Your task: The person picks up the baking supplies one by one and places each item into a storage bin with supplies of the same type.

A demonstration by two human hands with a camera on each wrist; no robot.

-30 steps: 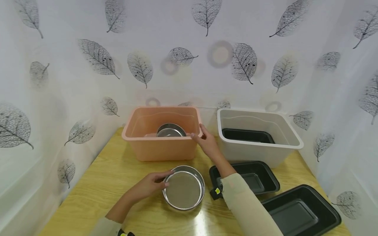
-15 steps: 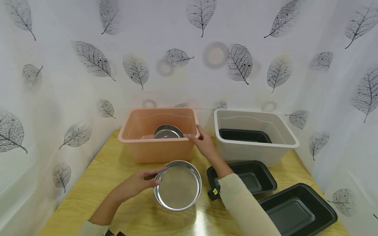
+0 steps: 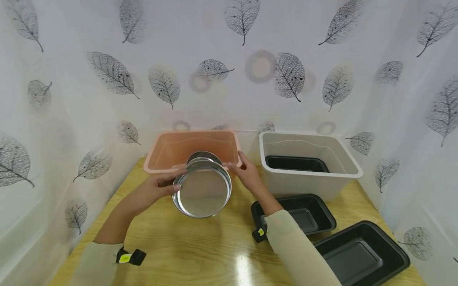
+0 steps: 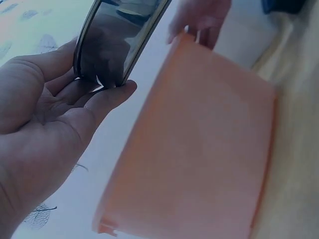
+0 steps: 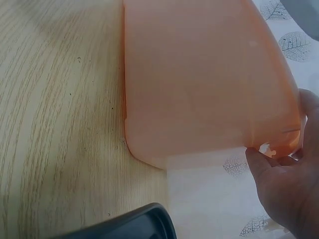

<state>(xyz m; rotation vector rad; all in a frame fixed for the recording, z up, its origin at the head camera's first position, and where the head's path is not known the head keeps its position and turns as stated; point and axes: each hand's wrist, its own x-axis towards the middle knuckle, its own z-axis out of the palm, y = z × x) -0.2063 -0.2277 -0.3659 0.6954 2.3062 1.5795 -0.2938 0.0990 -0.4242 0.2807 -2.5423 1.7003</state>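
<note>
My left hand (image 3: 148, 194) holds a round silver cake pan (image 3: 204, 194) by its left side, thumb and fingers pinching the wall. The pan is lifted and tilted, and overlaps the front of the orange plastic bin (image 3: 175, 149) in the head view. In the left wrist view the cake pan (image 4: 107, 45) sits between thumb and fingers, up near the bin's rim. A second round metal pan (image 3: 203, 155) lies inside the bin, partly hidden by the held one. With thumb and fingers, my right hand (image 3: 250, 176) grips the bin's front right corner rim; the right wrist view shows this hand (image 5: 289, 186) there too.
Right of the orange bin stands a white bin (image 3: 304, 180) with a dark rectangular pan (image 3: 297, 163) inside. Two black loaf pans, a nearer one (image 3: 358, 254) and a farther one (image 3: 304, 216), lie on the wooden table (image 3: 200, 254). Behind hangs a leaf-print curtain (image 3: 222, 103).
My left hand has raised the cake pan from near the table, moving it forward and left toward the orange bin. My right hand has stayed at the bin's corner.
</note>
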